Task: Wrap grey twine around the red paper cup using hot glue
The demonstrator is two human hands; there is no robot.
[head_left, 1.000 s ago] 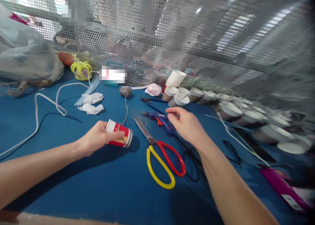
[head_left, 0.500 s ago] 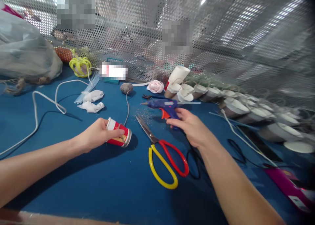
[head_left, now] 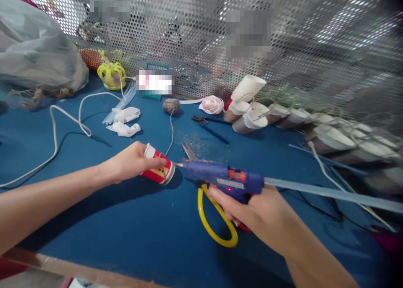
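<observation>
My left hand (head_left: 134, 164) is closed around a red and white paper cup (head_left: 153, 174), tipped on its side. A grey strand runs from the cup to a ball of grey yarn (head_left: 171, 106). In my right hand (head_left: 252, 208) is a blue glue gun (head_left: 217, 173), a long clear glue stick (head_left: 315, 189) poking out of its back. Its nozzle points left, close to the cup's rim; whether they touch I cannot tell. Beneath the gun lie scissors with a yellow handle loop (head_left: 217, 225), partly covered by the gun and my right hand.
Blue-handled pliers (head_left: 214, 126) lie behind the scissors. Several wrapped cups (head_left: 250, 121) line the right side by a perforated metal screen (head_left: 189, 40). A rolled pink ribbon (head_left: 212, 105), white plastic scraps (head_left: 124, 122), a white cable (head_left: 55, 132) and a plastic bag (head_left: 40, 53) sit further back and left.
My right hand has lifted the glue gun and brought it nearer, over the scissors, with its nozzle by the cup. The left hand keeps its hold; the view has shifted slightly.
</observation>
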